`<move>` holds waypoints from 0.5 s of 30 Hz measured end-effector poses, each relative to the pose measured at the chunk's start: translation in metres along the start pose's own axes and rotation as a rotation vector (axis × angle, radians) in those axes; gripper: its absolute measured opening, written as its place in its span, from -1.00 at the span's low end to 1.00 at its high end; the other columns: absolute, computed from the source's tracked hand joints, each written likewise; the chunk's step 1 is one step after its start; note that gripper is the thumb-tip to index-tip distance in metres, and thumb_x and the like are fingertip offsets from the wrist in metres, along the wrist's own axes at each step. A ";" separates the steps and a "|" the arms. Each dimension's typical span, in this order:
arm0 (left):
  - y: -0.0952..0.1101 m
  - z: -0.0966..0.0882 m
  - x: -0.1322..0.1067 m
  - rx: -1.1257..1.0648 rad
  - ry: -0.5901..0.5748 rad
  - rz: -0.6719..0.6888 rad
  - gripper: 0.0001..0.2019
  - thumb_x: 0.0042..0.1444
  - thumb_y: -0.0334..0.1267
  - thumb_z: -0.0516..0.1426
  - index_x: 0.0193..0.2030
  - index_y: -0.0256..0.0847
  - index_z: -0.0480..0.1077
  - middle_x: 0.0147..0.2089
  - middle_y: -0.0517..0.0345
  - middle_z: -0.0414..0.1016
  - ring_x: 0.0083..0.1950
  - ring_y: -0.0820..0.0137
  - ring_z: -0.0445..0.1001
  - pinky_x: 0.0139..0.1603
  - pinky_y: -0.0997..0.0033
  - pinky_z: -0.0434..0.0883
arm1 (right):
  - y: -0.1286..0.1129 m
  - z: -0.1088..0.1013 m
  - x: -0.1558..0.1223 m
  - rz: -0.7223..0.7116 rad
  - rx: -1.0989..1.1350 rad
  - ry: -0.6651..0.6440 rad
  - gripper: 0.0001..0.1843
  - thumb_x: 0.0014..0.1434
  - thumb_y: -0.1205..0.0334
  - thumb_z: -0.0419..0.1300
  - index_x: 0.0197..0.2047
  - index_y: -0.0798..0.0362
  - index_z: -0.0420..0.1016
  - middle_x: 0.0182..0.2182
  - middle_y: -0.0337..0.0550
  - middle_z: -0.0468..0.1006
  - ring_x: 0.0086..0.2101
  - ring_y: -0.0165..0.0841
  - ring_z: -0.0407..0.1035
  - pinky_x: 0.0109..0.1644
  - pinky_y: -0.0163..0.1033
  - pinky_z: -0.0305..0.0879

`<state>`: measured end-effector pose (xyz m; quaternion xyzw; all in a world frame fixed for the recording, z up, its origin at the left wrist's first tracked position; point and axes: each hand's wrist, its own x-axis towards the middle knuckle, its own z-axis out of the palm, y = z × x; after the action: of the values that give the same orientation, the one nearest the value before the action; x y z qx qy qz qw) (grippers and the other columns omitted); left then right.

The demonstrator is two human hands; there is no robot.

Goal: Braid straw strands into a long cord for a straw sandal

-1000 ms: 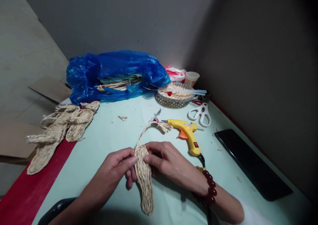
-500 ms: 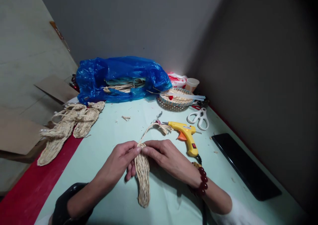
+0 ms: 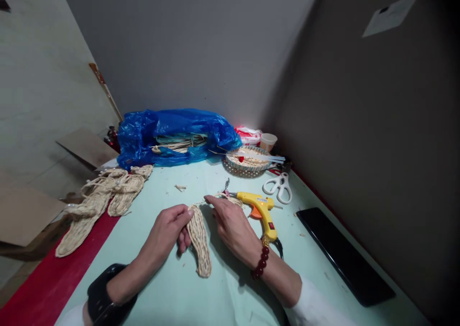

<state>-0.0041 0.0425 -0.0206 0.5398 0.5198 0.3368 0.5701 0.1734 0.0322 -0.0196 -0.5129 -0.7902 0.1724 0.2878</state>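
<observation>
Head view: one slipper-shaped straw sole (image 3: 200, 242), tilted slightly, narrow end nearest the camera, at the middle of the pale green tabletop (image 3: 161, 292). Left hand (image 3: 168, 231): grip pinching the sole's wide end at its left edge, between thumb and fingers. Right hand (image 3: 235, 225): fingers bent at the thin straw braid (image 3: 197, 203) leading off that end; thumb hidden, so cannot tell whether this grip closes on it. Condition: rows joined along the whole body, by judgement largely formed; braid loose outside it; no strap showing, unlike the beaded straw sandals (image 3: 86, 220) at left. Bounds: yellow glue gun (image 3: 265, 215) just beyond the right hand, white-handled scissors (image 3: 268, 187) farther back, black slab (image 3: 345, 256) by the right edge, blue plastic bag (image 3: 179, 121) at the back, red border (image 3: 95, 244) at left. Widest room for moving: toward the camera, and leftward between sole and sandals.
</observation>
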 end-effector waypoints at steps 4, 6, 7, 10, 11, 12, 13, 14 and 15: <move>0.013 0.003 0.013 -0.037 0.071 0.062 -0.71 0.09 -0.04 0.11 -0.46 -0.24 0.32 -0.74 0.27 0.40 -0.77 0.53 0.30 -0.75 0.62 0.22 | -0.003 -0.004 0.000 -0.013 0.028 0.003 -0.53 0.13 0.59 -0.07 0.06 0.11 0.36 -0.27 -0.09 0.55 -0.30 -0.35 0.38 -0.23 -0.33 0.22; 0.018 0.006 0.018 -0.049 0.092 0.081 -0.71 0.08 -0.05 0.11 -0.45 -0.25 0.32 -0.73 0.26 0.41 -0.77 0.52 0.31 -0.74 0.61 0.24 | -0.005 -0.006 -0.001 -0.022 0.063 -0.002 -0.54 0.11 0.60 -0.08 0.01 0.11 0.38 -0.34 -0.13 0.53 -0.34 -0.37 0.36 -0.27 -0.34 0.20; 0.019 0.007 0.020 -0.052 0.099 0.086 -0.72 0.08 -0.06 0.12 -0.45 -0.25 0.32 -0.73 0.26 0.41 -0.77 0.52 0.32 -0.74 0.61 0.25 | -0.007 -0.007 -0.001 -0.019 0.084 0.000 -0.54 0.11 0.61 -0.08 0.00 0.10 0.38 -0.35 -0.14 0.53 -0.35 -0.37 0.35 -0.27 -0.34 0.19; 0.019 0.007 0.024 -0.055 0.104 0.090 -0.73 0.08 -0.08 0.12 -0.44 -0.26 0.33 -0.74 0.25 0.41 -0.77 0.52 0.31 -0.75 0.62 0.24 | -0.008 -0.007 0.000 0.023 0.124 0.032 -0.53 0.13 0.59 -0.09 0.04 0.11 0.37 -0.30 -0.10 0.54 -0.31 -0.34 0.36 -0.22 -0.30 0.21; 0.017 0.006 0.024 -0.057 0.099 0.088 -0.74 0.09 -0.08 0.12 -0.44 -0.26 0.33 -0.74 0.25 0.41 -0.77 0.52 0.31 -0.75 0.62 0.24 | -0.007 -0.007 0.000 0.041 0.125 0.043 -0.53 0.15 0.58 -0.09 0.07 0.12 0.35 -0.27 -0.07 0.54 -0.29 -0.33 0.37 -0.20 -0.28 0.22; 0.016 0.005 0.025 -0.058 0.090 0.084 -0.73 0.09 -0.08 0.12 -0.44 -0.26 0.34 -0.74 0.25 0.41 -0.77 0.53 0.31 -0.75 0.63 0.24 | -0.006 -0.006 0.000 0.055 0.124 0.052 -0.52 0.16 0.57 -0.09 0.10 0.13 0.34 -0.25 -0.05 0.54 -0.27 -0.31 0.37 -0.18 -0.27 0.23; 0.015 0.004 0.025 -0.061 0.078 0.078 -0.73 0.10 -0.08 0.12 -0.44 -0.26 0.34 -0.74 0.25 0.41 -0.77 0.53 0.30 -0.75 0.63 0.23 | -0.005 -0.005 0.000 0.063 0.123 0.058 -0.52 0.17 0.56 -0.09 0.12 0.14 0.33 -0.23 -0.03 0.54 -0.26 -0.30 0.38 -0.16 -0.25 0.24; 0.013 0.003 0.024 -0.064 0.066 0.072 -0.73 0.11 -0.08 0.12 -0.44 -0.26 0.34 -0.74 0.25 0.40 -0.77 0.54 0.30 -0.75 0.64 0.23 | -0.004 -0.005 0.000 0.066 0.127 0.062 -0.51 0.17 0.55 -0.09 0.13 0.15 0.31 -0.21 -0.02 0.54 -0.25 -0.30 0.38 -0.14 -0.23 0.25; 0.012 0.002 0.024 -0.067 0.055 0.066 -0.73 0.11 -0.08 0.12 -0.44 -0.26 0.35 -0.74 0.26 0.40 -0.77 0.54 0.30 -0.76 0.64 0.22 | -0.003 -0.004 0.000 0.069 0.132 0.067 -0.51 0.18 0.54 -0.09 0.15 0.15 0.30 -0.19 -0.01 0.54 -0.23 -0.29 0.38 -0.12 -0.22 0.26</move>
<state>0.0059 0.0669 -0.0152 0.5277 0.5055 0.3876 0.5620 0.1734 0.0306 -0.0147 -0.5253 -0.7489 0.2167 0.3410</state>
